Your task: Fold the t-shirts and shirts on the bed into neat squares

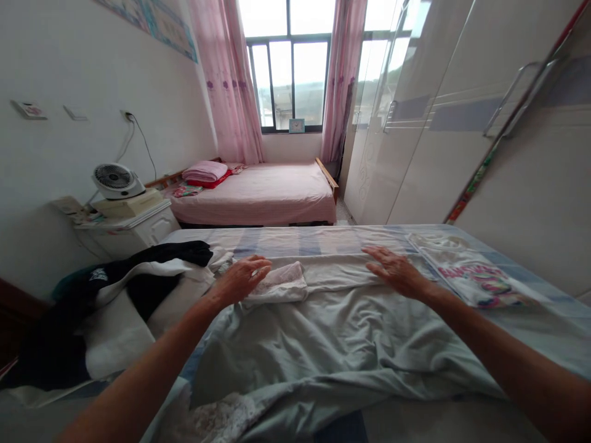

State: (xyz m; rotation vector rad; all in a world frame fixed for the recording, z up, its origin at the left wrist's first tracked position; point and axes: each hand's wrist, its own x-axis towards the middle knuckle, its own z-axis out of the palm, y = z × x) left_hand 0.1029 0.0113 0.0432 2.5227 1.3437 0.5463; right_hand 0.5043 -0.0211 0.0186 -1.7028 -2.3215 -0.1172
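Note:
A pale grey-green garment (323, 344) lies spread and wrinkled on the bed in front of me. Its far edge is folded over in a strip, with a pinkish lace-like patch (281, 280) at the left end. My left hand (242, 277) is over that end, fingers loosely stretched and slightly apart, holding nothing visible. Over the strip's right end is my right hand (394, 269), open with its fingers extended. Whether either palm touches the cloth I cannot tell. White lace (226, 418) shows at the garment's near left.
Black and white clothes (120, 307) are heaped at left. A white printed shirt (480, 274) lies flat at right on the checked bedsheet (323, 237). Beyond stand a pink bed (272, 191), a cabinet (138, 234) with a fan (117, 179), and a glossy wardrobe (415, 141).

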